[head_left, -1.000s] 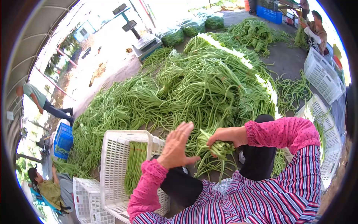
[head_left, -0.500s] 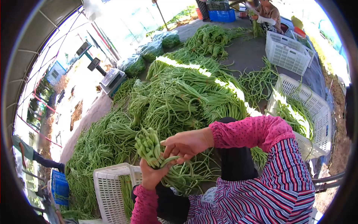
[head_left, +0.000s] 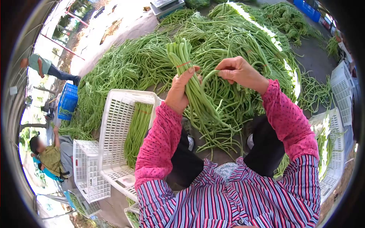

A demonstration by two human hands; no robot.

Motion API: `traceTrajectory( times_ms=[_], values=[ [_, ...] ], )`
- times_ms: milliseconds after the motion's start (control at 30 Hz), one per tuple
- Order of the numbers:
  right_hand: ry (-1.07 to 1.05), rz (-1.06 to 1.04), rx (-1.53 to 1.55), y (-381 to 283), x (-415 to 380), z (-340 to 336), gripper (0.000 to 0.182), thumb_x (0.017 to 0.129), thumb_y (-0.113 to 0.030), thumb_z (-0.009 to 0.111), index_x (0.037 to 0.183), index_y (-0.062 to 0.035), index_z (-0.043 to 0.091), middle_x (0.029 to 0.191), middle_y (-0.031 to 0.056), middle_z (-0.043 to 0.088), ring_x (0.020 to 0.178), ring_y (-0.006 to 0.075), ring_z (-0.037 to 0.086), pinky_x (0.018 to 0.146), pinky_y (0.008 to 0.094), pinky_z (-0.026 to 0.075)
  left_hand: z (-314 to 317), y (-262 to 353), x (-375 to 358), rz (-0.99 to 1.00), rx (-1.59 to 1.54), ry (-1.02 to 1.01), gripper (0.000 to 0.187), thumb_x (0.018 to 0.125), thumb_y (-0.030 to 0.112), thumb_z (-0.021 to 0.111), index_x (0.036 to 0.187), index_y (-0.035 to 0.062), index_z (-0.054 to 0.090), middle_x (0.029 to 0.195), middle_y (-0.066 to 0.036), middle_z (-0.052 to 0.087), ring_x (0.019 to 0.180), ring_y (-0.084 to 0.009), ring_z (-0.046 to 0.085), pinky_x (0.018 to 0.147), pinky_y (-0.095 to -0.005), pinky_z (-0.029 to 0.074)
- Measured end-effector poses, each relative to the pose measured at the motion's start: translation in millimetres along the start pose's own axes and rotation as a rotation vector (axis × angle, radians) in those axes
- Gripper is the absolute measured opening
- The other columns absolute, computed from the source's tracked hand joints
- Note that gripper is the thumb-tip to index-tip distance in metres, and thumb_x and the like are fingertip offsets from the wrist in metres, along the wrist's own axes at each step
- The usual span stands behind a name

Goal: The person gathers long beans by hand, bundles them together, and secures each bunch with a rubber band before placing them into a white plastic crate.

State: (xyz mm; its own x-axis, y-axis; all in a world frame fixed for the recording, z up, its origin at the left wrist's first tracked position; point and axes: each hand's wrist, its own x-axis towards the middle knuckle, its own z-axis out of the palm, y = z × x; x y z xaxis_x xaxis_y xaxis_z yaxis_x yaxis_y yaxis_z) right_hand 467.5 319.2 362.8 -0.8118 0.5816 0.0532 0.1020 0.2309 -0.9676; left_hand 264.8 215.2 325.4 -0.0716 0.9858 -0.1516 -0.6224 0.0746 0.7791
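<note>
Left hand point(head_left: 178, 93): your fingers are closed round a bundle of long green beans point(head_left: 196, 94), thumb across its front. Red band point(head_left: 183, 64) sits on the bundle just above your thumb; short ends project beyond it, long tails hang below and right of your grip. Right hand point(head_left: 243, 74): thumb and forefinger pinch one bean point(head_left: 207, 77), which curves leftward from your fingertips to the bundle. Bean heap point(head_left: 243, 38): beyond both hands' fingers. White crate point(head_left: 114, 117): left of your left fingers.

the grey floor point(head_left: 312, 55) bears heaped long green beans point(head_left: 133, 68) and white crates point(head_left: 91, 171).
</note>
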Motion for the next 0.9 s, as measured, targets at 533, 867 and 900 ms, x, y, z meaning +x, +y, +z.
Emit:
traceTrajectory(
  times_ms=[533,867,900],
  values=[
    [0.09,-0.097,-0.132,24.4,9.6,40.7,0.014,0.086,-0.014,0.063,0.09,-0.0003,0.063,0.079,0.0026,0.061,0.078,0.0062,0.056,0.065,0.023,0.046,-10.4,22.4,13.1,0.109,-0.175,-0.03,0.041,0.094,0.045,0.046,0.112,0.0085,0.051,0.102,-0.017,0.059,0.097,-0.0366,0.059,0.08,-0.049,0.051],
    [0.079,0.062,0.446,25.6,15.1,49.8,0.015,0.079,-0.016,0.07,0.078,-0.0055,0.059,0.075,-0.0024,0.059,0.072,0.0081,0.056,0.07,0.025,0.047,2.4,8.0,28.5,0.108,0.095,-0.04,0.051,0.094,0.046,0.046,0.117,0.0009,0.048,0.098,-0.017,0.062,0.091,-0.027,0.062,0.082,-0.0386,0.052],
    [0.045,0.164,0.468,20.5,12.7,44.3,0.016,0.079,-0.019,0.07,0.078,-0.0075,0.059,0.074,-0.0035,0.058,0.072,0.0078,0.056,0.07,0.0242,0.046,1.7,6.7,29.8,0.122,0.104,-0.017,0.051,0.093,0.047,0.047,0.116,0.0013,0.049,0.092,-0.014,0.062,0.085,-0.0242,0.063,0.077,-0.0365,0.054]
  ],
)
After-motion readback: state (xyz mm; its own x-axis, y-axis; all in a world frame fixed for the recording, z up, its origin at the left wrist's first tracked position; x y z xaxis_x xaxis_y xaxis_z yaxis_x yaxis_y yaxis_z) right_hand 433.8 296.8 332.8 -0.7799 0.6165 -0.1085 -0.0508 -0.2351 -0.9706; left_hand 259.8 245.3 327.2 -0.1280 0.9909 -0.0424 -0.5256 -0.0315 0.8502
